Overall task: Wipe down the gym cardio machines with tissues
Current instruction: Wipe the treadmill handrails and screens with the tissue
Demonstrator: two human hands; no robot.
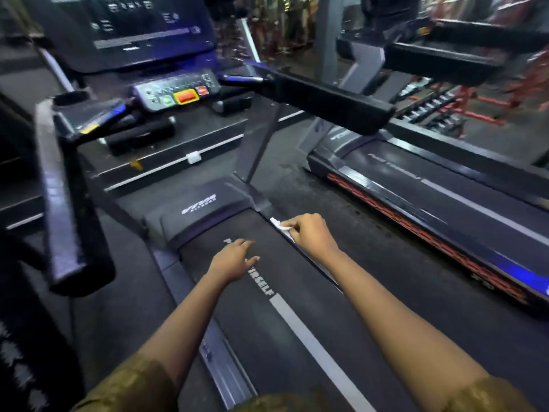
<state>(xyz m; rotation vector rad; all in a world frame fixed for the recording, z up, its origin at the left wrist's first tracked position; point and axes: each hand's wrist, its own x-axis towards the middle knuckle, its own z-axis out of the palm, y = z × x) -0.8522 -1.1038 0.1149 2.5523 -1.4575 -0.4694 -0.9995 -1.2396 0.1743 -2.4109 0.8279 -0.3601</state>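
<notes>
Right hand (309,233) pinches a tissue (280,226) against the treadmill's side rail (315,267); left hand (233,260) rests spread on the belt (297,337) beside it; press flat, wiping lengthwise.

On your treadmill deck (326,310), a white tissue (279,225) lies at the right edge, near the front motor cover (199,203).

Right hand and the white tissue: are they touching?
Touching. The head view shows the right hand pinching the tissue, its fingers curled over it at the right edge of the treadmill belt.
</notes>
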